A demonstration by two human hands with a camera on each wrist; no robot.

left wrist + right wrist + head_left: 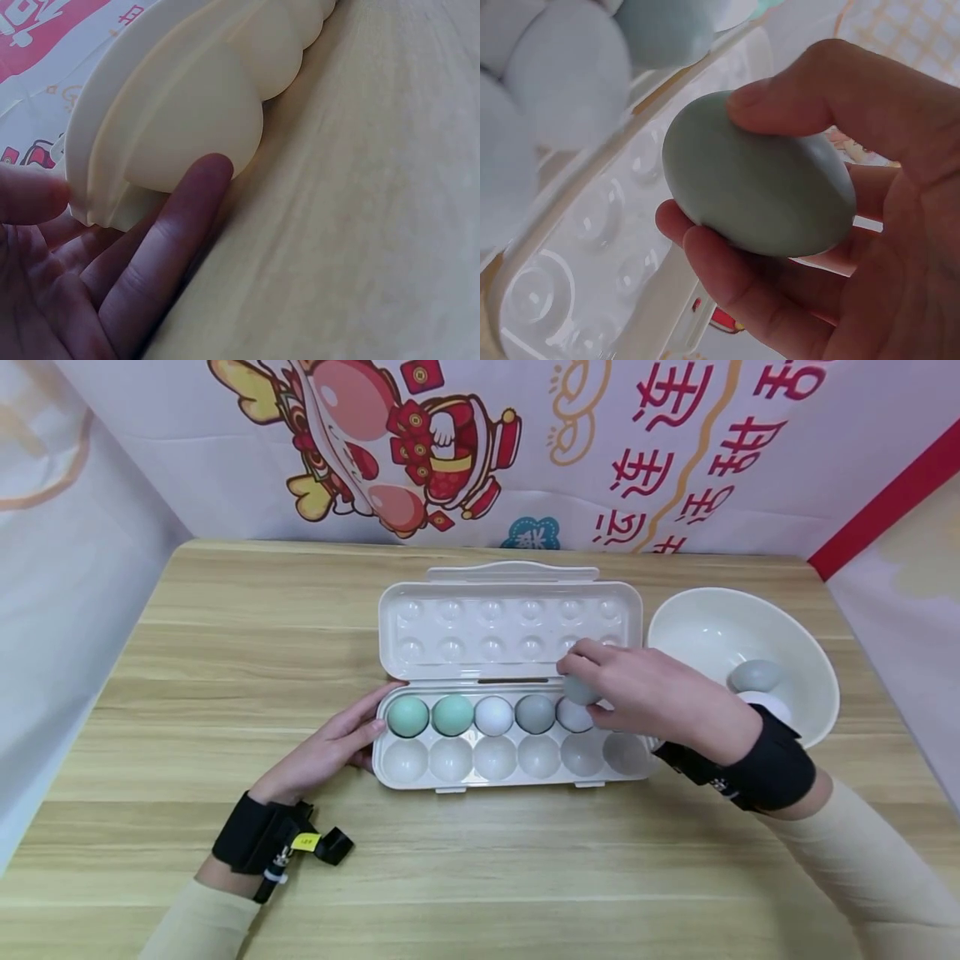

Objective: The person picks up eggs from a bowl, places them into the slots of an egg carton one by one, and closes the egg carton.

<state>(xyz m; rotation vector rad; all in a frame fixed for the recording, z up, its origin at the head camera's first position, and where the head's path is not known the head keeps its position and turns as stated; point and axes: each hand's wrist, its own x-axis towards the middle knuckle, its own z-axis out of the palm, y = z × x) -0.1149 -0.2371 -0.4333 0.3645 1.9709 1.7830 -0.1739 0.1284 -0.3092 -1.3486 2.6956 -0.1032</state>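
My right hand (637,689) pinches a grey-green egg (757,180) between thumb and fingertips, over the right part of the egg carton (517,787). The carton is white plastic with its lid (510,656) laid back. Along its back row sit two green eggs (408,717), a white egg (493,717), a grey egg (536,714) and a pale egg (572,717); the row's right end is hidden by my hand. The front row's cups hold nothing. My left hand (330,747) grips the carton's left end, thumb at the rim and fingers against the side.
A cream bowl (821,668) stands right of the carton, with a grey egg (755,676) and a white egg (767,700) visible inside. Everything stands on a wooden table (525,877), and a printed cloth (570,460) hangs behind it.
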